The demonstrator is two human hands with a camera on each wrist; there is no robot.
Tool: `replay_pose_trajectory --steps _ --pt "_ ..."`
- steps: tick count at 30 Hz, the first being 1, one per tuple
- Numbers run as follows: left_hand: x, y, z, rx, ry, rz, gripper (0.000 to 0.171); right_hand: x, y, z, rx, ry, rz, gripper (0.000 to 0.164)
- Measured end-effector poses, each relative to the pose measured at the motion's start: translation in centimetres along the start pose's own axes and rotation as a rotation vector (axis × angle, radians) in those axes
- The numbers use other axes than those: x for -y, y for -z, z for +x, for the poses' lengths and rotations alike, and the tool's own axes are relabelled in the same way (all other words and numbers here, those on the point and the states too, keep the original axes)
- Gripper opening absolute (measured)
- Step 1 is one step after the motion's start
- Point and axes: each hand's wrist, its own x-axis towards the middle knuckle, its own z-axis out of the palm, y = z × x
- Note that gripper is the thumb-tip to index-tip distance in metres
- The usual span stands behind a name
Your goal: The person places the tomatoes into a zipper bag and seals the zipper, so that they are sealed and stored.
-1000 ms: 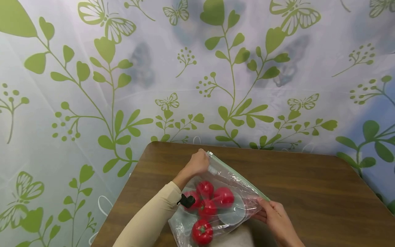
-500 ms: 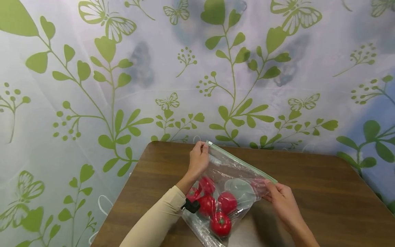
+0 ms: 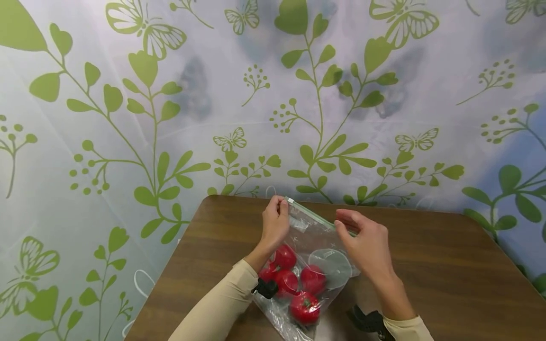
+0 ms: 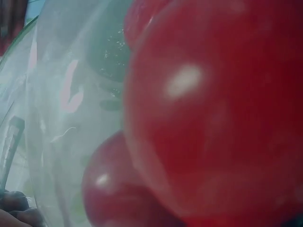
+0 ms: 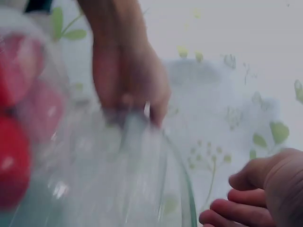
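Observation:
A clear zip bag [image 3: 298,227] with a green strip along its top edge and a white slider hangs tilted over the wooden table. Several red tomatoes [image 3: 304,307] lie in its lower part; in the left wrist view a large tomato [image 4: 218,109] fills much of the picture. My left hand [image 3: 275,222] pinches the bag's upper left corner, right beside the slider. Off the right part of the green strip, my right hand [image 3: 367,239] has its fingers loosely bent. The right wrist view shows those fingers [image 5: 241,213] close to the bag's edge, holding nothing.
The brown wooden table [image 3: 439,265] stretches out under both hands. Behind it hangs a pale curtain [image 3: 239,99] printed with green leaves and butterflies. A pale round patch [image 3: 329,267] shows on the bag's right part.
The bag was lifted and its tomatoes shifted down and right. My right hand has let go of the bag's right corner and moved up and left along the strip; my left hand keeps its corner.

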Motion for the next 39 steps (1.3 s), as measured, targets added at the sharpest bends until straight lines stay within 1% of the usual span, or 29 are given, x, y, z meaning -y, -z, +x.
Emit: replay_pose_trajectory --steps 3,6,9,12,14,18,21,26,33,39 --pt "0.1 -0.1 -0.1 0.003 -0.010 -0.002 0.017 1.2 -1.7 1.5 0.069 0.040 0.053 0.025" --pt "0.0 -0.3 -0.3 0.011 -0.021 -0.007 0.016 1.9 -3.7 3.0 0.111 0.066 0.095 0.026" --pt "0.0 -0.4 -0.4 0.025 -0.046 -0.013 0.016 2.2 -5.3 4.1 0.132 0.079 0.091 0.026" --pt "0.1 -0.5 -0.5 0.025 -0.087 -0.006 0.016 2.4 -6.5 5.0 0.140 0.094 0.069 0.025" --pt "0.1 -0.5 -0.6 0.020 -0.119 0.001 0.016 2.7 -7.0 5.4 0.144 0.108 0.051 0.023" --pt "0.2 -0.6 -0.8 0.000 -0.161 0.007 0.016 3.0 -7.9 6.0 0.146 0.134 0.030 0.020" --pt "0.2 -0.7 -0.9 -0.013 -0.168 -0.001 0.016 3.0 -8.3 6.1 0.135 0.142 0.021 0.018" --pt "0.3 -0.7 -1.0 -0.014 -0.151 -0.034 0.015 2.8 -8.4 5.9 0.104 0.150 0.007 0.014" --pt "0.4 -0.6 -1.0 -0.023 -0.129 -0.078 0.017 2.1 -7.6 5.2 0.129 0.109 0.003 0.010" --pt "0.4 -0.6 -0.9 -0.047 -0.107 -0.062 0.016 1.0 -6.7 4.2 0.142 0.091 -0.024 0.007"
